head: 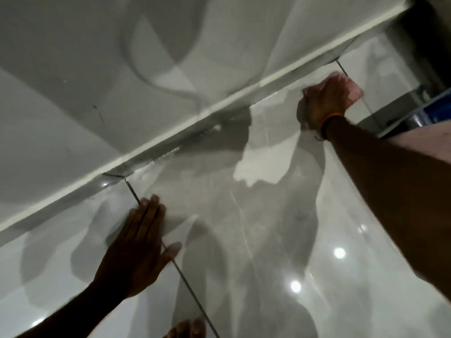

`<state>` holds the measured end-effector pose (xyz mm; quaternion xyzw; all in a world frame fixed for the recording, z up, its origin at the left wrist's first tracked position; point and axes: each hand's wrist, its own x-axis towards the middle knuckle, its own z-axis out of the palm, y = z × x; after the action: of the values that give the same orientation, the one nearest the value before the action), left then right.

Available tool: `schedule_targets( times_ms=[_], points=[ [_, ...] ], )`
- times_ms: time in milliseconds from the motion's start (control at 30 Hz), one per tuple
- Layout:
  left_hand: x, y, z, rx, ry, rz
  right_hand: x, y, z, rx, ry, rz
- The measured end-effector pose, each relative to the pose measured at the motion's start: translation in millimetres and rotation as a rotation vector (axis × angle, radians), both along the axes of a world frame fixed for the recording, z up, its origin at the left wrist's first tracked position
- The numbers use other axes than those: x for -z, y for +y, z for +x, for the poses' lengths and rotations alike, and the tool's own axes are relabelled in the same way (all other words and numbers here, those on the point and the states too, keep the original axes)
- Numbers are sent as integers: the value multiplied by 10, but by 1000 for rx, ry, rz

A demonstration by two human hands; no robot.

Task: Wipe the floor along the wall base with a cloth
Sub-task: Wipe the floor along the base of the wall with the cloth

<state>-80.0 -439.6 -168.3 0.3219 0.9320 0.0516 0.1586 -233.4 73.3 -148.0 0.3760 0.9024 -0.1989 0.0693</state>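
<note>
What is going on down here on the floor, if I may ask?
A person is wiping the tiled floor beside the wall base. The right hand presses a pink cloth on the tile near the base, while the left hand lies flat on the floor for support.

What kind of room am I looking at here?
Probably an indoor tiled room in a home or building, seen at floor level: glossy floor tiles with dark grout lines, and a pale skirting strip along the wall base.

Left grip (139, 242) flat, right grip (324, 101) clenched
</note>
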Motion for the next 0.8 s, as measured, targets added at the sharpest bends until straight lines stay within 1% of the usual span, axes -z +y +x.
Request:
schedule_targets(
  times_ms=[67,167,233,333,433,500,533,567,667,700,767,800],
  points=[
    [-1,-19,-16,29,-5,-28,16,69,-144,-149,-15,31],
    [-43,-30,-22,38,-33,-31,89,-220,-41,-348,-81,99],
    [-89,-10,-17,20,-55,-6,54,-570,164,-454,-26,109],
    [-154,54,2,-9,-82,24,95,-1212,489,-610,122,158],
    [-166,84,19,-36,-115,45,174,-1762,750,-870,285,103],
    [-185,77,5,-35,-128,47,124,-1810,843,-1040,287,80],
    [-193,74,-7,-32,-131,48,121,-1727,833,-1069,280,89],
    [-195,64,-19,-27,-138,51,121,-1618,789,-1026,263,101],
    [-200,12,-42,-26,-151,53,219,-1033,566,-656,136,148],
    [-198,14,-43,-24,-150,47,224,-796,495,-569,64,175],
    [-174,5,-46,-28,-144,40,173,-563,328,-486,-76,142],
    [-168,0,-49,-27,-141,39,158,-610,271,-480,-108,125]
  ],
)
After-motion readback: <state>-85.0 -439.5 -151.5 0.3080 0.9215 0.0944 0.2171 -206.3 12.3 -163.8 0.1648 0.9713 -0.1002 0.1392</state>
